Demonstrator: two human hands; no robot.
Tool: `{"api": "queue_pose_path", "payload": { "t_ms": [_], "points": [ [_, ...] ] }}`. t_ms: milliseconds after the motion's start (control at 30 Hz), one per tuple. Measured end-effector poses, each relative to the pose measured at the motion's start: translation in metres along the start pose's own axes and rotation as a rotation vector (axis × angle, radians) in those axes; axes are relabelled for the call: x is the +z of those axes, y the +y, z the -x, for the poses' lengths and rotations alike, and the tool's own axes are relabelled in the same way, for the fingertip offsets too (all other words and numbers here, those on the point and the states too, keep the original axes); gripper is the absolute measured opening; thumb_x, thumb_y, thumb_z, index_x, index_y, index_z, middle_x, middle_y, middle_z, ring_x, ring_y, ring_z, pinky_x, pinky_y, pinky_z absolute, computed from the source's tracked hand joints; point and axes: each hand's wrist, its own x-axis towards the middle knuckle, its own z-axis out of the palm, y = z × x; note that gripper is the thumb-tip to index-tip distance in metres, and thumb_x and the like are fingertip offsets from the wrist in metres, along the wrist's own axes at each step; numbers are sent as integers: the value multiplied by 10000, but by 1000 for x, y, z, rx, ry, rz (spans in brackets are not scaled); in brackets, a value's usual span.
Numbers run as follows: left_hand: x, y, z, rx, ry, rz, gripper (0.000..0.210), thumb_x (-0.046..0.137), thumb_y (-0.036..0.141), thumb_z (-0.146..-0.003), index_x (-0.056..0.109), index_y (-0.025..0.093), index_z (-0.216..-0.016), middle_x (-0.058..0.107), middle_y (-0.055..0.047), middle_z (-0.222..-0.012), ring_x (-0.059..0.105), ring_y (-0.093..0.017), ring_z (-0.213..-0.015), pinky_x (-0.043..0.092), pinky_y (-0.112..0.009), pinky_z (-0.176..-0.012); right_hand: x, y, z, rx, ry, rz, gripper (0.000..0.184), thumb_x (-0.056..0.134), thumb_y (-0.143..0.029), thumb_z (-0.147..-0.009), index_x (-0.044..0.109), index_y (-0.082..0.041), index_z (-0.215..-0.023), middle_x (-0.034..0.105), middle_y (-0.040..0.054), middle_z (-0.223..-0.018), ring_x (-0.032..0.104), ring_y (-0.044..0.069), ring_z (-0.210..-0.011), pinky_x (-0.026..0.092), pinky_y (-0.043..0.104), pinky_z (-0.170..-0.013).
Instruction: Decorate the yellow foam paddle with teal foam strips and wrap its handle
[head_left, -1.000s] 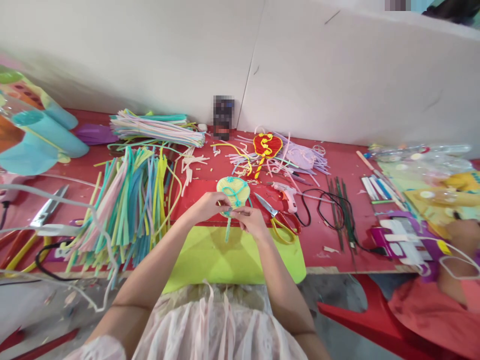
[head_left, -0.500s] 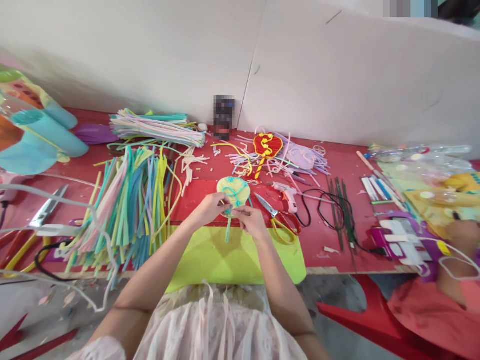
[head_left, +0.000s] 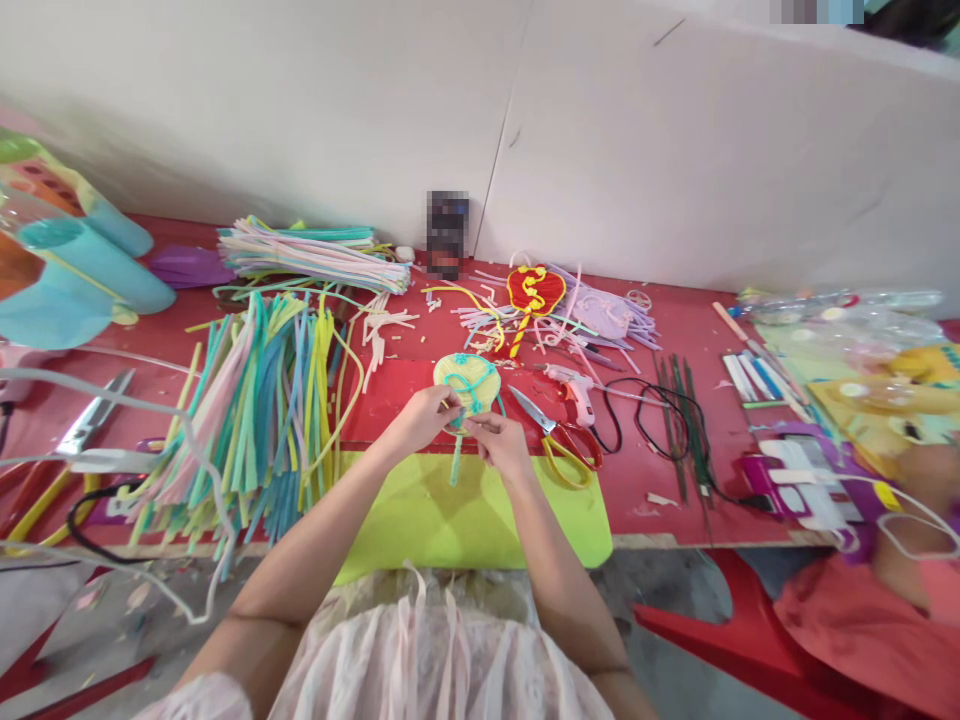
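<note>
A small round fan (head_left: 480,372) made of pale yellow pipe cleaners, with teal trim and a teal handle, is between my hands. My left hand (head_left: 426,418) pinches the lower left of its face, where a bit of teal shows at the fingertips. On the other side, my right hand (head_left: 501,440) has its fingers pinched at the fan's lower right edge. The fingers cover where handle and face meet. Below lies a yellow-green mat (head_left: 465,525). Scissors (head_left: 534,410) with yellow and red handles rest right of my right hand, beside a pink glue gun (head_left: 574,390).
Bundled pipe cleaners (head_left: 255,420) fill the left side, with another bundle (head_left: 315,255) behind. A red and yellow fan (head_left: 534,292) lies at the back. A white cable (head_left: 187,430) loops at left. A co-worker's hand (head_left: 926,480) is at far right, near a purple power strip (head_left: 787,480).
Both of my hands stay almost in place on the fan, with only tiny finger shifts. At the far right, the co-worker's hand has moved slightly.
</note>
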Motion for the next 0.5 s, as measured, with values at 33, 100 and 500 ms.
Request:
{"api": "queue_pose_path", "payload": {
  "t_ms": [33,100,500],
  "points": [
    [1,0,0,1,2,-3,97,539,265,-768,560,170,-769,634,-8,-701,611,-132,-624,463,-213,-565,0,0,0,0,3,-4,328,722,-448,-622,659,-155,-756,463,-77,-321,307,54,-245,211,203,-281],
    [1,-1,-1,10,-2,18,119,547,286,-769,564,169,-770,637,-9,-698,614,-133,-630,471,-215,-573,0,1,1,2,5,-18,324,720,-448,-626,660,-158,-757,460,-78,-320,305,54,-247,206,206,-284],
    [-5,-15,14,-23,6,319,287,568,387,-774,652,138,-891,689,-67,-840,652,-180,-798,517,-315,-780,-5,5,-1,-23,55,-107,336,703,-458,-652,648,-152,-781,441,-85,-320,288,43,-253,190,192,-288]
  ]
}}
